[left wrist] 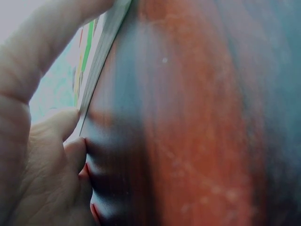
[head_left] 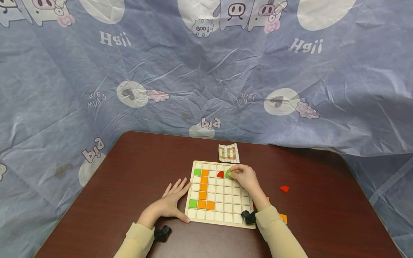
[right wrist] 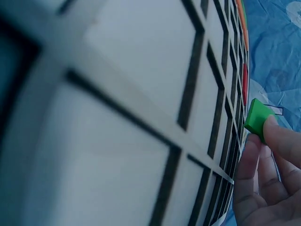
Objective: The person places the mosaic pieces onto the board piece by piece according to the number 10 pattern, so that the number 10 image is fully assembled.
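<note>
Pinching green square tile [head_left: 228,174] between thumb and fingertips of right hand [head_left: 246,177], right of center in head view, just right of red quarter-circle tile [head_left: 220,174] on cream grid board [head_left: 227,198]. Cannot tell contact between green square tile and board. Same tile at right edge of right wrist view, tilted, with pale board cells across most of that frame.

Touching left edge of board with left hand [head_left: 169,202], lower center of head view; fingers extended and parted, thumb at lower left corner of board. Hands apart from each other.

Set in left part of board: upper green tile [head_left: 197,172], lower green tile [head_left: 193,203], orange square tiles [head_left: 202,195] in L shape.

Just above board in frame: small pattern card [head_left: 229,153] with colored grid print. Right of board: loose red quarter-circle piece [head_left: 284,189], lying on dark reddish-brown table [head_left: 155,154]. Lower right, partly hidden by right sleeve [head_left: 274,225]: orange piece [head_left: 283,218]. Strapped at wrists: black left wrist camera [head_left: 162,233], black right wrist camera [head_left: 248,217]. Across top half: wrinkled blue-gray cloth [head_left: 193,71] with cartoon prints.
</note>
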### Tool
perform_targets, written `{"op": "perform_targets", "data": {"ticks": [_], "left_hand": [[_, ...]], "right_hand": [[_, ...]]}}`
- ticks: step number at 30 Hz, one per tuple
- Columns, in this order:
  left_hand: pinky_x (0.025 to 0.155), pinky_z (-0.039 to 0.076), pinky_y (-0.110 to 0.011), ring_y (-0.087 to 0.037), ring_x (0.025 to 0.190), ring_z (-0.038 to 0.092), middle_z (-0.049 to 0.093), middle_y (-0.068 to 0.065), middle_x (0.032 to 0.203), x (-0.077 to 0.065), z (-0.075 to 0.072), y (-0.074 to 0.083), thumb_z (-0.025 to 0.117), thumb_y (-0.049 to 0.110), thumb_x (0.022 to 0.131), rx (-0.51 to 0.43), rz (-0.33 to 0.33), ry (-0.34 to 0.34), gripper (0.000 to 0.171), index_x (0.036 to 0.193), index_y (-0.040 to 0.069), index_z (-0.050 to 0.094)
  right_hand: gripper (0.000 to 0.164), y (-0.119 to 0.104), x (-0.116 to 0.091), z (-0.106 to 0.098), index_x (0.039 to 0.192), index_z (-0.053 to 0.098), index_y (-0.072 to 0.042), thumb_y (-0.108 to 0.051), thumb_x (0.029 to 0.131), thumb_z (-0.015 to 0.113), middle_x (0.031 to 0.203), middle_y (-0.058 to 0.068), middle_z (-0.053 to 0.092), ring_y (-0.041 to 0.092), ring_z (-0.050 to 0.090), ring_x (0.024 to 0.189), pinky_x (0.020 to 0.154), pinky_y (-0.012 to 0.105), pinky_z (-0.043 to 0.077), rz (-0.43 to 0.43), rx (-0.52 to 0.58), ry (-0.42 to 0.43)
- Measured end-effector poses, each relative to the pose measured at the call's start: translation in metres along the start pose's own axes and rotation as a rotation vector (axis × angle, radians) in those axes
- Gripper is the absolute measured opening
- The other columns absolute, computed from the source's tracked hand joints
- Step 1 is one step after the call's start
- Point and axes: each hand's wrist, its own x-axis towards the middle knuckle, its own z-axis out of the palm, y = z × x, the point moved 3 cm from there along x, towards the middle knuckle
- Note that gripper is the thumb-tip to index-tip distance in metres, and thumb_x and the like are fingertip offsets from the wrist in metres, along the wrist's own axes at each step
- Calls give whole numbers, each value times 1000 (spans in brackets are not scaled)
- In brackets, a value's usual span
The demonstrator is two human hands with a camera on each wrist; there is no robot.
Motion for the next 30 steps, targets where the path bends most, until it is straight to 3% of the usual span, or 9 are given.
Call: {"op": "perform_targets", "data": {"ticks": [7,18,25,30], "left_hand": [[120,-3,-61,-35,154,-2,2,-14,167,0,0,1,92,45,62,6,-2,2,128,159,11,16],[120,-3,-62,-36,154,-2,3,-15,166,-1,-1,2,92,45,62,6,-3,2,128,159,10,16],[120,-3,-61,-35,154,-2,2,-14,167,0,0,2,92,45,62,8,-7,-2,127,159,11,17],[120,-3,-62,-36,154,-2,2,-14,167,0,0,1,91,45,63,9,-7,-4,127,159,11,16]], "right_hand": [[12,-3,3,3,99,75,-10,-11,87,75,96,8,73,21,66,85,70,33,53,-68,-145,19],[17,-10,1,6,104,77,-6,-4,88,72,108,15,65,26,62,89,78,39,53,-92,-225,6],[19,-12,-2,7,105,78,-4,-3,87,71,117,17,62,34,59,105,94,49,50,-117,-281,-7],[20,-10,-3,5,107,77,-6,-6,88,71,112,14,65,32,59,103,92,47,51,-126,-287,-5]]}}
